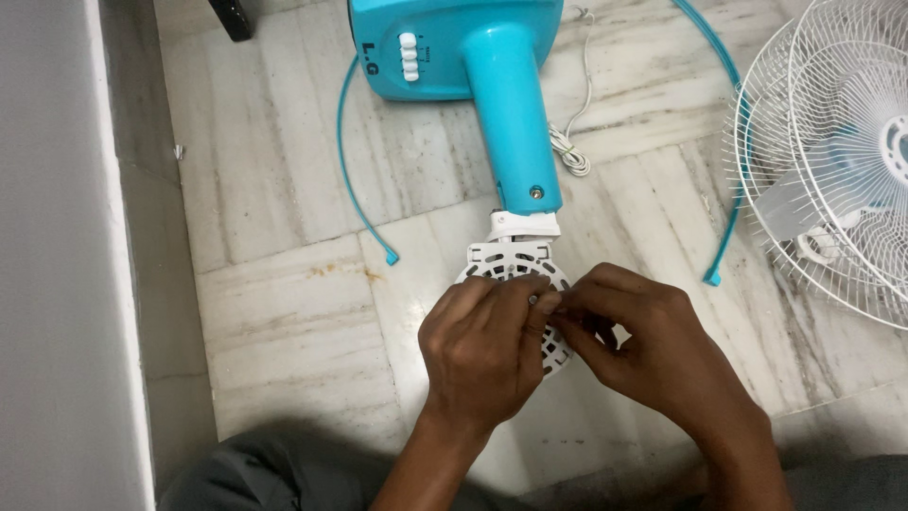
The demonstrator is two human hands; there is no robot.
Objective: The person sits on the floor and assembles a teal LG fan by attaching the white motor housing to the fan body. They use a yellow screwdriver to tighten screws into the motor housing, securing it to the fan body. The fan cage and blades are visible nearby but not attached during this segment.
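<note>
A turquoise fan stand [492, 66] lies on the marble floor, its neck pointing toward me. At the neck's end sits a white slotted motor housing [511, 260]. My left hand [482, 350] rests on top of the housing and covers its near half. My right hand [643, 345] meets it from the right. The fingertips of both hands pinch something very small over the housing; what it is stays hidden.
White wire fan guards [832, 161] with a pale blade lie at the right. A thin turquoise rim ring [355, 189] curves around the stand. A coiled white cord [572, 151] lies beside the neck. A grey wall [57, 255] runs along the left.
</note>
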